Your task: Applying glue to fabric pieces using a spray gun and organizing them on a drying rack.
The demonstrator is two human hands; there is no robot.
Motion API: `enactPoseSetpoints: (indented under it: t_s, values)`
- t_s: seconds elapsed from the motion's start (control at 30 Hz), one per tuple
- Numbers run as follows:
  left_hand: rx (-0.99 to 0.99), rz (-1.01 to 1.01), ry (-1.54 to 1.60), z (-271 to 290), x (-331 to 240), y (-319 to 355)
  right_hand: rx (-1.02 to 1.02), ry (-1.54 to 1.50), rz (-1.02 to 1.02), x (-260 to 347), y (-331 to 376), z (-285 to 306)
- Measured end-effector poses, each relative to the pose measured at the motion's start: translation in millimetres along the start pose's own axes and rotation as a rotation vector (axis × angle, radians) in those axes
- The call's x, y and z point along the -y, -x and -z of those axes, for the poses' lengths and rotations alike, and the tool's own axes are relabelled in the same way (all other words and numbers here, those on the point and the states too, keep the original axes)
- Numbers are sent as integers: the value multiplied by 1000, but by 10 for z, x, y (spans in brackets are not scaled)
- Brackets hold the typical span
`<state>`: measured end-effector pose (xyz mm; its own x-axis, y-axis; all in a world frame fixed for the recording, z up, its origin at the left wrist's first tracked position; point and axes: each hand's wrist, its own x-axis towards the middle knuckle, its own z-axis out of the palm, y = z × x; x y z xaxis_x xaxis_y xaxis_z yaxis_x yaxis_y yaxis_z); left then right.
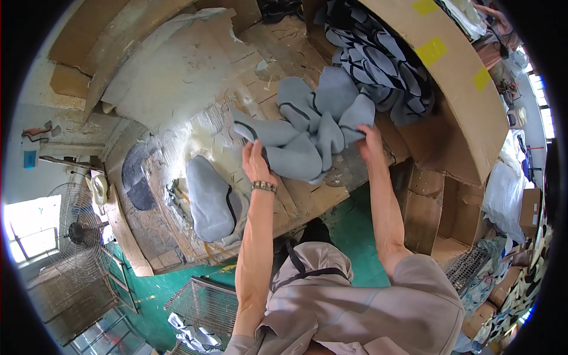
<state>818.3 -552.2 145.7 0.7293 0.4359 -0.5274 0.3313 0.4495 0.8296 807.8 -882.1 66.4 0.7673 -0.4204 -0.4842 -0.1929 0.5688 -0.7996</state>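
A loose pile of soft grey sole-shaped pads [331,97] with dark edges lies on the worn worktable in front of me. At its left side, my left hand [258,164] is closed at the edge of a grey pad [296,158]; the fingertips are partly hidden. On the pile's right, my right hand [371,144] pinches the lower edge of another grey pad [358,112]. Apart from the pile, a single larger grey pad [210,198] rests left of my left forearm, next to a whitish, crusted patch of the table.
A large cardboard box [458,89] at the right holds many grey pads with black edges [378,56]. Below it stands an open carton [455,207]. A fan [77,231] is at the left, and a wire basket [201,307] stands on the green floor [352,222].
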Motion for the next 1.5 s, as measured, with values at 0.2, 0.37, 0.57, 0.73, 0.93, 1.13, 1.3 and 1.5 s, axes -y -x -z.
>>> enactPoseSetpoints:
  t_s: [0.2,0.37,0.57,0.73,0.93,1.13,1.3,1.5]
  values:
    - [129,-215,142,-146,-1309,326,266,-262,96,933,564,-1046]
    - [236,-391,297,547,-2398,919,436,-271,290,1450,1411,-1827]
    - [97,-730,470,2381,-2606,1841,555,-213,89,1172,2638,-2298]
    - [-199,-551,639,4276,-2177,2855,751,35,71,250,4029,-2716]
    - [-616,-460,984,6319,-663,4079,1072,377,-246,-1539,5825,-2755]
    - [-1046,-528,1247,7479,880,5077,1420,708,-566,-3331,7555,-2582]
    - [-1314,-648,1408,7952,1530,5749,1720,921,-731,-4257,8987,-2413]
    - [-1685,-670,1437,8686,1616,6489,1937,1101,-946,-5337,10810,-2165]
